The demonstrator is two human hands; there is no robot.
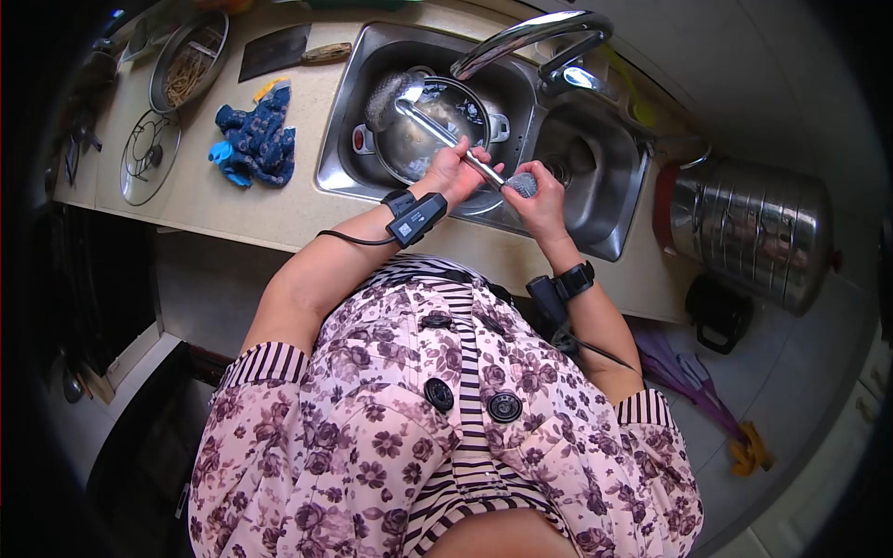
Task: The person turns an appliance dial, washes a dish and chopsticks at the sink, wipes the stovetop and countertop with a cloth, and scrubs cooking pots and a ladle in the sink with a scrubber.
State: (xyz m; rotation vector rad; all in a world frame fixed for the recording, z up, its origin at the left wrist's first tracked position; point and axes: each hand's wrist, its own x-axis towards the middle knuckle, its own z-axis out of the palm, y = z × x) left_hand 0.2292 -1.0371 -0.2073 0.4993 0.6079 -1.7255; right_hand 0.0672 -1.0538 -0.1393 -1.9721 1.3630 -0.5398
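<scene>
Over the double sink, my left hand (pixel 457 173) grips the long metal handle of a ladle (pixel 431 125). The ladle's round end lies up and to the left, over a metal pot (pixel 409 156) standing in the left basin. My right hand (pixel 542 201) holds a grey mesh scrubber (pixel 522 184) against the handle's lower right end. A second mesh scrubber (pixel 383 100) appears beside the ladle's round end, at the pot's upper left rim. The pot has two side handles, and liquid seems to be inside it.
A curved faucet (pixel 521 33) arches over the sink (pixel 339 153). Left on the counter are a cleaver (pixel 276 53), a blue patterned cloth (pixel 258 135), a glass lid (pixel 149 158) and a bowl of sticks (pixel 191 70). A large metal container (pixel 749 223) stands at right.
</scene>
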